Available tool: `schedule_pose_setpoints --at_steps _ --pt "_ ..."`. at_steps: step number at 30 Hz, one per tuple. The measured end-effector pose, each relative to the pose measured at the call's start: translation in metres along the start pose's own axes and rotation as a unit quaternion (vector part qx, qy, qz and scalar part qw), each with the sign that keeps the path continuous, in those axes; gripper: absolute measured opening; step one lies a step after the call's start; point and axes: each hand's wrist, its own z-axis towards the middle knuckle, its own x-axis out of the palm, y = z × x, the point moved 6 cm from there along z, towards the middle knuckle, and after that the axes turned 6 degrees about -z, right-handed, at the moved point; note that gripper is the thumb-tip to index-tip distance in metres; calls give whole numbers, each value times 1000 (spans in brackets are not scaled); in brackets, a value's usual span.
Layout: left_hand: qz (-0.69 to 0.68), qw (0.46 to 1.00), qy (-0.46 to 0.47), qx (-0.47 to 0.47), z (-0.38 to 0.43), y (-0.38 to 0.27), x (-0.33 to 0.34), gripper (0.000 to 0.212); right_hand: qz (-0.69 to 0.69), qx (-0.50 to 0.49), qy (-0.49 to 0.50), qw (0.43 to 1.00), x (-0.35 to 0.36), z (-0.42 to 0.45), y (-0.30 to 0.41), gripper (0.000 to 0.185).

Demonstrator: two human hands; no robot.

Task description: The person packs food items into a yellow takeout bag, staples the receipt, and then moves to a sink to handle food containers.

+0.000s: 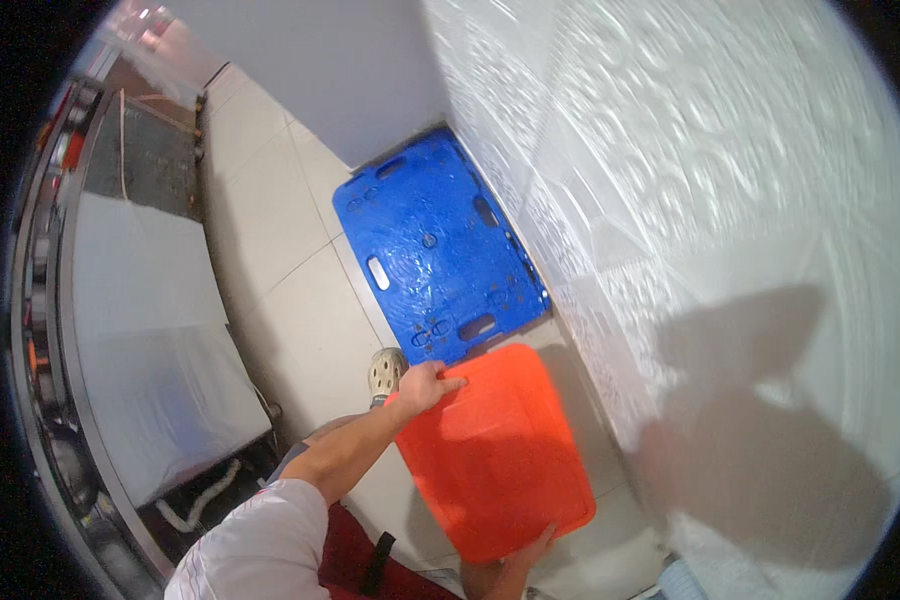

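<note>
An orange plastic panel (pixel 499 450), rectangular with rounded corners and perhaps a bin lid, is held over the floor by both hands. At its far left corner my left hand (pixel 426 386) grips the edge, thumb on top. My right hand (pixel 529 553) holds the near edge, its fingers partly hidden underneath. Just beyond the panel lies a blue plastic platform (pixel 439 244) with oval hand slots, flat on the tiles against the wall. The platform's surface looks wet or glossy. The panel's far edge comes close to it; I cannot tell whether they touch.
A white textured wall (pixel 645 150) runs along the right and bears my shadow. A grey pillar or wall (pixel 330 67) stands behind the platform. On the left is a long metal-edged counter or rack (pixel 157 300). My clog (pixel 387 371) rests on the tiled floor (pixel 300 292).
</note>
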Motion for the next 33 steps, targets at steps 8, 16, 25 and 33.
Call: schedule_pose_setpoints --at_steps 8,16,25,33 --pt "-61 997 31 -32 -28 -51 -104 55 -81 -18 -64 994 -15 -80 48 70" --pt "-46 998 -25 35 5 -114 -247 57 -34 -40 188 981 128 -158 98 71" --pt "-35 989 -139 43 126 -122 -393 52 -132 -16 297 945 306 -79 70 62" --pt "-14 982 -185 36 243 -72 -447 59 -107 -58 338 933 453 -59 56 53"
